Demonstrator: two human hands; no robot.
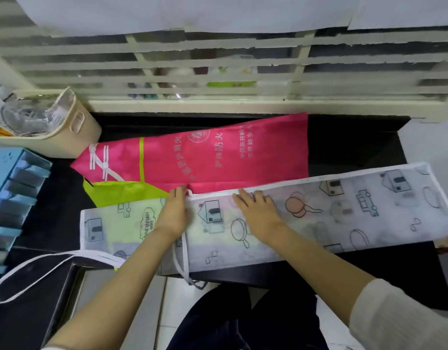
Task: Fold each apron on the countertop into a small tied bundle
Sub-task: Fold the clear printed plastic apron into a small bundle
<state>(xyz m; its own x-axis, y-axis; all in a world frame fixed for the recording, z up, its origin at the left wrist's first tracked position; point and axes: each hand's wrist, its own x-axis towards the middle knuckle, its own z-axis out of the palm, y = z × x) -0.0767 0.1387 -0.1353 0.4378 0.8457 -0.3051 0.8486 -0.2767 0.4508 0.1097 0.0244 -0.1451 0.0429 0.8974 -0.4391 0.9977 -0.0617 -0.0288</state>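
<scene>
A white apron (344,210) printed with houses, cars and pans lies folded into a long strip across the near part of the black countertop (356,142). My left hand (175,210) and my right hand (258,210) press flat on the strip near its middle, fingers spread toward its far edge. Its white neck strap (41,263) loops off the left front edge, and a white tie (185,261) hangs over the front. Behind it lies a pink apron (230,157) with white lettering and a lime-green section (127,193), partly under the white one.
A beige basket (74,132) holding clear plastic wrappers stands at the back left, touching the pink apron. A blue compartment rack (13,193) sits at the far left. A barred window frame (218,104) runs along the counter's back edge. White floor tiles show below the counter.
</scene>
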